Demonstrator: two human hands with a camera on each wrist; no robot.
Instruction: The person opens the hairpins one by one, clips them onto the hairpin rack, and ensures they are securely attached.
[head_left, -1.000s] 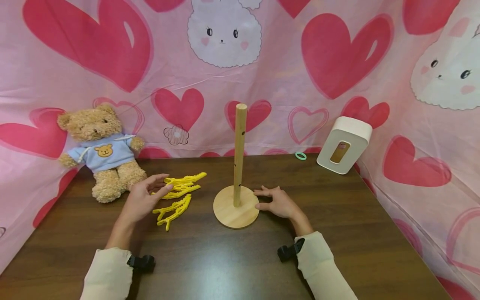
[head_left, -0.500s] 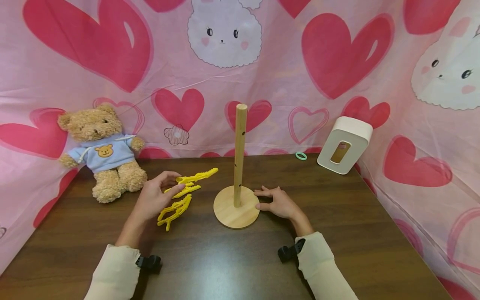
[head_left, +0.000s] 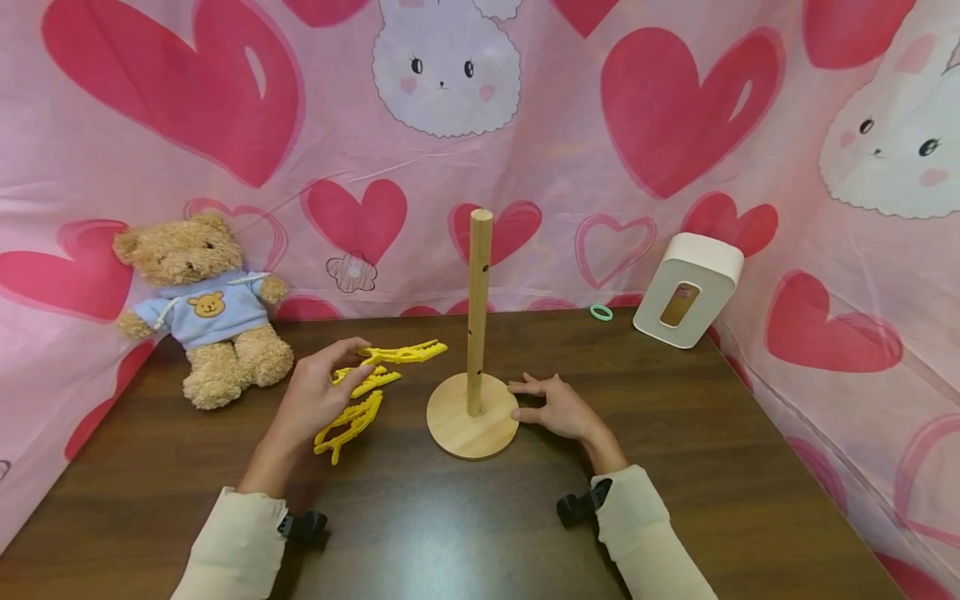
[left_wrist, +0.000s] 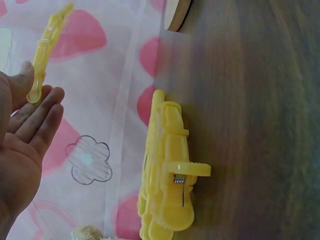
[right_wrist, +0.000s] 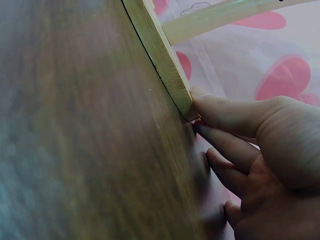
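My left hand (head_left: pixel 311 398) pinches the end of a yellow alligator hair clip (head_left: pixel 411 353) between thumb and fingers, the clip's tip pointing right toward a wooden pole stand (head_left: pixel 477 308). In the left wrist view this clip (left_wrist: pixel 46 42) is raised above the others. More yellow hair clips (head_left: pixel 352 427) lie on the table under and beside that hand; a metal spring shows on one clip (left_wrist: pixel 172 200). My right hand (head_left: pixel 558 408) holds the right rim of the stand's round base (head_left: pixel 456 429). In the right wrist view its thumb (right_wrist: pixel 227 115) lies at the base's edge.
A teddy bear (head_left: pixel 210 304) in a blue top sits at the back left. Toward the back right are a small mint-green ring (head_left: pixel 601 312) and a tilted white box (head_left: pixel 686 292) with a slot. A pink heart-print cloth (head_left: pixel 540 158) hangs behind the dark wooden table (head_left: pixel 450 525).
My left hand has lifted one hair clip off the group and carried it rightward, closer to the pole. The clip has turned slightly. My right hand stays at the base.
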